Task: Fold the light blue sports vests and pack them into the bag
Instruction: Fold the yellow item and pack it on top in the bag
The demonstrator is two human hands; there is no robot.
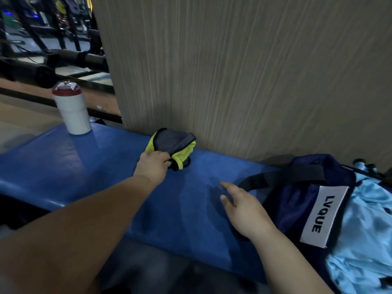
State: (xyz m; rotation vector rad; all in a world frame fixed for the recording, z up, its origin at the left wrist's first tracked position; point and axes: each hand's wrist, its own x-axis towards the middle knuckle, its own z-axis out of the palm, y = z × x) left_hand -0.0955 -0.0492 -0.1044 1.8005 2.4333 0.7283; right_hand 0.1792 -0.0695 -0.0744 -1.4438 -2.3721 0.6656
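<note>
Gym machines (42,39), dark and blurred, fill the far left of the room beyond a wood-tone floor, well left of the wall panel (244,71). That panel, grey-beige with a fine vertical grain, rises from the back edge of the bench (63,162) and takes up most of the view. The bench is padded in glossy blue and runs from left to right along the panel's foot. A white tumbler (73,109) with a dark red lid stands upright on the bench, left of the panel. Against the panel's base lies a folded yellow and grey cloth (172,145); the left hand (152,165) pinches its near edge, fingers closed on the fabric. The right hand (244,211) hovers over bare padding further right, fingers apart and holding nothing. Right of it, in front of the panel, a navy bag (297,198) rests on the bench, with a black strap and a white label reading LVQUE. Light blue vests (364,230) lie bunched at the far right, touching the bag; whether they sit inside it or on it I cannot tell.
</note>
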